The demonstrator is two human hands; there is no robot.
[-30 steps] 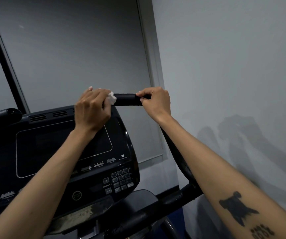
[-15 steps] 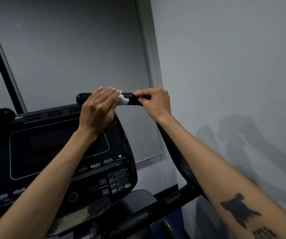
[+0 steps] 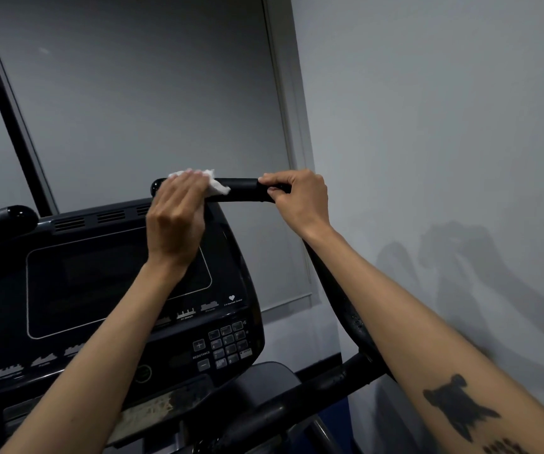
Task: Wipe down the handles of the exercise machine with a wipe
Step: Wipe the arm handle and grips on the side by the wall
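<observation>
The black right handle [image 3: 242, 190] of the exercise machine runs level above the console, then curves down to the right. My left hand [image 3: 177, 217] presses a crumpled white wipe [image 3: 213, 185] around the handle near its rounded left tip. My right hand [image 3: 300, 198] pinches the same handle a little further right, at the bend. Between the two hands a short stretch of bare grip shows. The machine's other handle [image 3: 2, 221] pokes in at the far left, untouched.
The black console [image 3: 116, 283] with its dark screen and keypad [image 3: 228, 345] sits below my hands. A grey wall is close on the right, a grey blind and a dark slanted bar behind. A black frame bar [image 3: 296, 404] crosses at the bottom.
My left hand slid the wipe right along the handle, then back left toward the tip, widening the gap to the right hand. My right hand kept its grip.
</observation>
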